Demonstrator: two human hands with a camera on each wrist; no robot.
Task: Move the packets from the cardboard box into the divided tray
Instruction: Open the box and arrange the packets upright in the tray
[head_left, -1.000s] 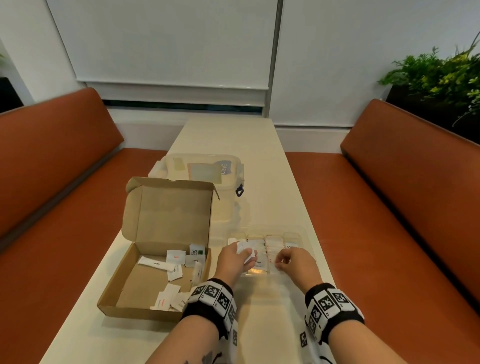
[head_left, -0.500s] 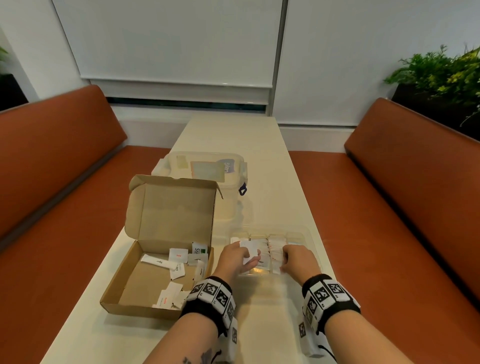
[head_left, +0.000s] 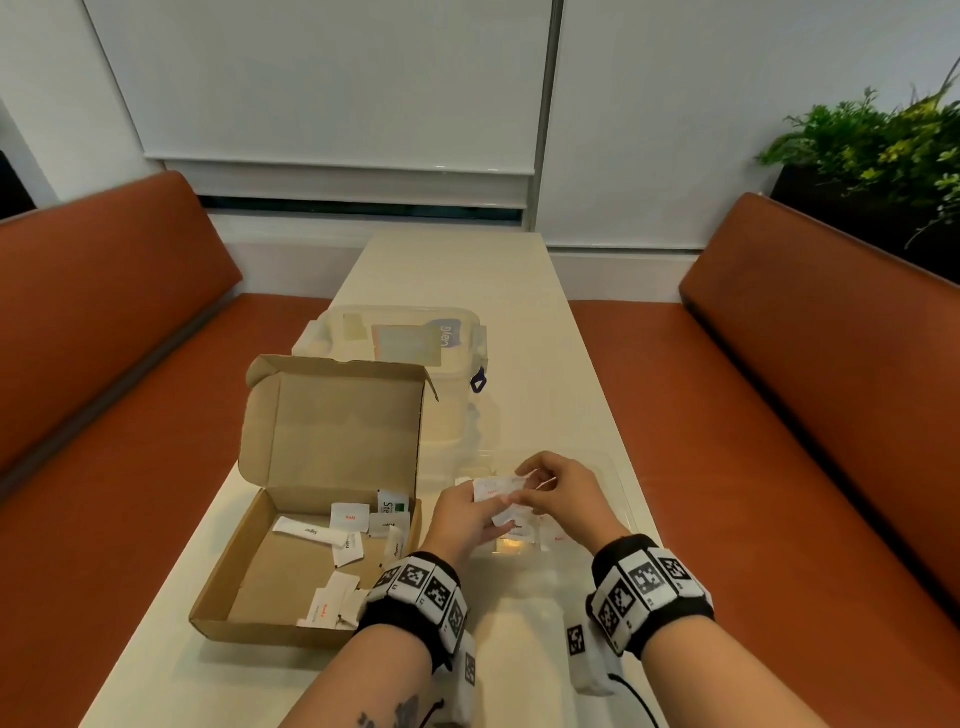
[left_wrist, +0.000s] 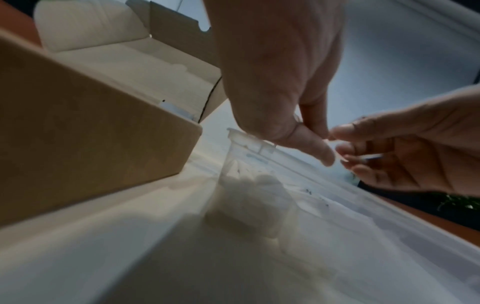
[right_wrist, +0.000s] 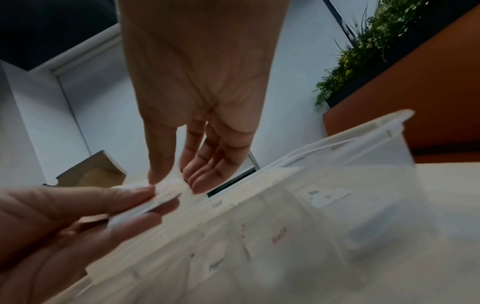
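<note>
An open cardboard box (head_left: 260, 587) sits on the left of the table, with several white packets (head_left: 343, 519) loose inside. To its right stands the clear divided tray (head_left: 621, 486), with packets lying in its compartments (right_wrist: 279, 236). My left hand (head_left: 496, 512) holds a small stack of white packets (head_left: 493, 488) just above the tray. My right hand (head_left: 524, 493) meets it from the right and pinches the top packet (right_wrist: 168, 185) between thumb and fingers. In the left wrist view the box wall (left_wrist: 91, 133) is close on the left and the tray's corner (left_wrist: 233, 132) is below my thumb.
A clear lidded plastic container (head_left: 405, 343) stands behind the box's raised lid (head_left: 343, 421). Orange benches (head_left: 779, 415) run along both long sides of the narrow table (head_left: 447, 270). A planter with green leaves (head_left: 872, 145) sits at the far right.
My right hand has lifted out of the tray and moved left to the stack in my left hand. It now pinches a packet there. The left hand has risen slightly.
</note>
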